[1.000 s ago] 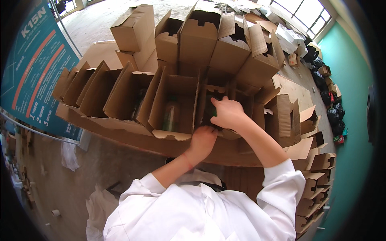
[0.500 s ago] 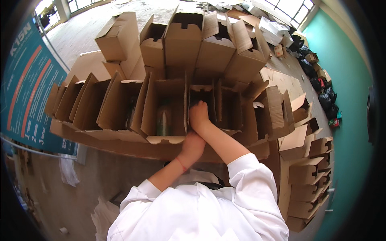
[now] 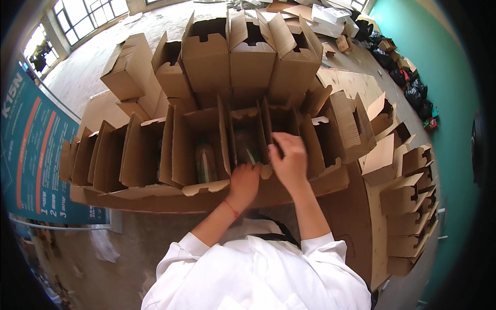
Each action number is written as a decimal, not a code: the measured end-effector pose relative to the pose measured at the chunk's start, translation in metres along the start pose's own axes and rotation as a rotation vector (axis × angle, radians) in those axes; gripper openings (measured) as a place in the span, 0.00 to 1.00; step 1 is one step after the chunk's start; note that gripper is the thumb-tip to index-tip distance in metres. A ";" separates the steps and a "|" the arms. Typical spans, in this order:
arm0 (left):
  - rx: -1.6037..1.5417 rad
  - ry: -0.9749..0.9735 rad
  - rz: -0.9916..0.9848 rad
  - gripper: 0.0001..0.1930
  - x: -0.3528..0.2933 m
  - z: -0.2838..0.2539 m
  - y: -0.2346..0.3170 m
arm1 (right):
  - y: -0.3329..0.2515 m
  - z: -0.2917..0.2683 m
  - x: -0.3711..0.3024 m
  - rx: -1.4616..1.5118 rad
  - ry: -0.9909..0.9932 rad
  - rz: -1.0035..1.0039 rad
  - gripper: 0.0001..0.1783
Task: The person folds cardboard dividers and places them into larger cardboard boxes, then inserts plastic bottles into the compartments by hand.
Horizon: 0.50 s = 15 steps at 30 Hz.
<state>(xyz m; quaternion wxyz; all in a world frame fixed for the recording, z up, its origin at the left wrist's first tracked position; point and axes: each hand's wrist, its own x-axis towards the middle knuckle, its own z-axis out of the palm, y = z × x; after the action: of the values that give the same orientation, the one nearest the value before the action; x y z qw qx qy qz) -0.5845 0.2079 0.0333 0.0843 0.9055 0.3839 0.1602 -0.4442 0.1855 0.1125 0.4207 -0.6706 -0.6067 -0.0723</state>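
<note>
Head view: cardboard boxes are standing open in a row.
The left hand is curling at the front rim of one box, whether pinching I cannot tell; the right hand is reaching alongside, thumb and forefinger spread. A clear bottle is sitting inside.

A white shirt is worn with a thin red bracelet.

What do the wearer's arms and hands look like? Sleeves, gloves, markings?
Loose white sleeves, creased, ending well short of the wrists, so both forearms are bare. No gloves: left hand and right hand are both bare. A thin red band circles the left wrist; none shows on the right. No cables seen on either arm.
</note>
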 end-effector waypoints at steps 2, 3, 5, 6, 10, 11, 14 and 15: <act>-0.010 -0.072 0.020 0.10 0.004 -0.008 -0.004 | 0.024 -0.022 -0.004 -0.225 0.099 0.072 0.19; 0.000 -0.151 0.010 0.10 0.005 -0.014 -0.006 | 0.033 -0.030 -0.005 -0.364 0.135 0.110 0.21; 0.017 -0.305 -0.002 0.10 0.010 -0.025 -0.007 | 0.056 -0.042 -0.017 -0.558 0.077 0.246 0.23; 0.029 -0.338 0.005 0.10 0.010 -0.029 -0.007 | 0.061 -0.048 -0.019 -0.606 -0.066 0.332 0.22; 0.034 -0.286 0.079 0.06 0.007 -0.028 -0.007 | 0.078 -0.054 -0.030 -0.559 -0.327 0.534 0.17; 0.021 -0.225 0.102 0.05 0.007 -0.027 -0.008 | 0.083 -0.050 -0.031 -0.492 -0.311 0.541 0.14; 0.021 -0.130 0.142 0.04 0.004 -0.025 -0.010 | 0.087 -0.030 -0.029 -0.393 -0.110 0.407 0.07; 0.007 -0.153 0.141 0.05 0.005 -0.025 -0.012 | 0.086 -0.024 -0.025 -0.355 -0.066 0.411 0.07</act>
<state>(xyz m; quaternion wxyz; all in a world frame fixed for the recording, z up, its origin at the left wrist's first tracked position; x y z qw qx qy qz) -0.5980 0.2204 0.0546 0.0986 0.9400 0.3125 0.0949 -0.3650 0.1583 0.0714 0.2822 -0.8450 -0.4489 -0.0687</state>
